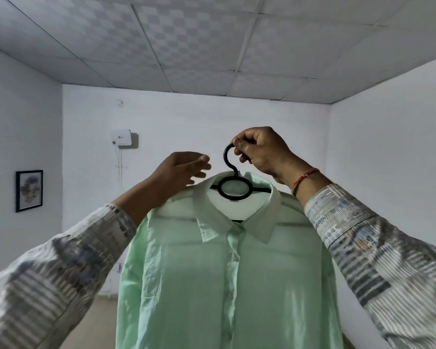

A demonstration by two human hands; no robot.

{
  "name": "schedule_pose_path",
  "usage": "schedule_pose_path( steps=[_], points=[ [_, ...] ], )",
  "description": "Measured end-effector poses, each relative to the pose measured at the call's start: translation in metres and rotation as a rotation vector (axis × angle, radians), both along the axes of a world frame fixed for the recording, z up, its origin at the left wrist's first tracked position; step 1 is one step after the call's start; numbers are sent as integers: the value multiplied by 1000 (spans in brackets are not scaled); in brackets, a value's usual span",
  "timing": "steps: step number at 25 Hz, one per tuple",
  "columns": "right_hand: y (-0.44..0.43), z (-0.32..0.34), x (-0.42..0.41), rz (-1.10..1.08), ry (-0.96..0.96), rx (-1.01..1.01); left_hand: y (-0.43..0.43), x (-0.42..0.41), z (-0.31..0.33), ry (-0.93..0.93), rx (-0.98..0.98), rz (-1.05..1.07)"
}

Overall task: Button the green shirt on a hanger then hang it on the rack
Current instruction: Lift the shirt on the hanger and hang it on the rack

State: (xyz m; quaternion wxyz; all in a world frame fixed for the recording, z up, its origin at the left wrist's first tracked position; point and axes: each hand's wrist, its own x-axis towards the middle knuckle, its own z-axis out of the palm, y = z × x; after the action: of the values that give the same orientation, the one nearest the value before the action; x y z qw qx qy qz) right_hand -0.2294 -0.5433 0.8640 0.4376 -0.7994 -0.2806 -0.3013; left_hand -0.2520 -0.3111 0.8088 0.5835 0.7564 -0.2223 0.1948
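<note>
The pale green shirt (227, 285) hangs in front of me on a black plastic hanger (233, 188), its front placket closed with several buttons showing. My right hand (259, 149) is raised above the collar and grips the top of the hanger's hook. My left hand (184, 170) hovers at the shirt's left shoulder beside the hook, fingers spread and holding nothing. No rack is in view.
White walls and a tiled ceiling surround me. A white box (121, 138) with a hanging cable is mounted on the far wall. A framed picture (29, 190) hangs on the left wall. Floor shows at the bottom left.
</note>
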Motion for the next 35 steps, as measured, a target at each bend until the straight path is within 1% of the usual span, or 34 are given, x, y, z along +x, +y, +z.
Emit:
schedule_pose_path(
  steps=[4,7,11,13,17,20,25,29,32,35],
  points=[
    [7,-2,-24,84,23,-67,-24,-4,16,-99,5,-66],
    [-1,-8,-40,69,72,-61,-32,-12,18,-55,2,-94],
    [-27,-19,-58,3,170,-29,-47,-18,7,48,-39,-140],
    [-39,-33,-69,-18,234,-38,-59,-22,0,54,-31,-202],
    [-68,-55,-104,-114,219,41,-92,-43,-7,68,19,-288],
    [-95,-52,-149,-186,201,21,-120,-74,-3,55,74,-330],
    [-148,-41,-235,-246,162,18,-178,-141,14,39,32,-458],
    [-215,-42,-314,-330,122,67,-254,-206,14,38,-14,-552],
    [-273,-56,-375,-421,117,134,-325,-258,3,70,-78,-616],
    [-324,-73,-435,-529,131,177,-391,-304,-12,94,-81,-709]
  ],
)
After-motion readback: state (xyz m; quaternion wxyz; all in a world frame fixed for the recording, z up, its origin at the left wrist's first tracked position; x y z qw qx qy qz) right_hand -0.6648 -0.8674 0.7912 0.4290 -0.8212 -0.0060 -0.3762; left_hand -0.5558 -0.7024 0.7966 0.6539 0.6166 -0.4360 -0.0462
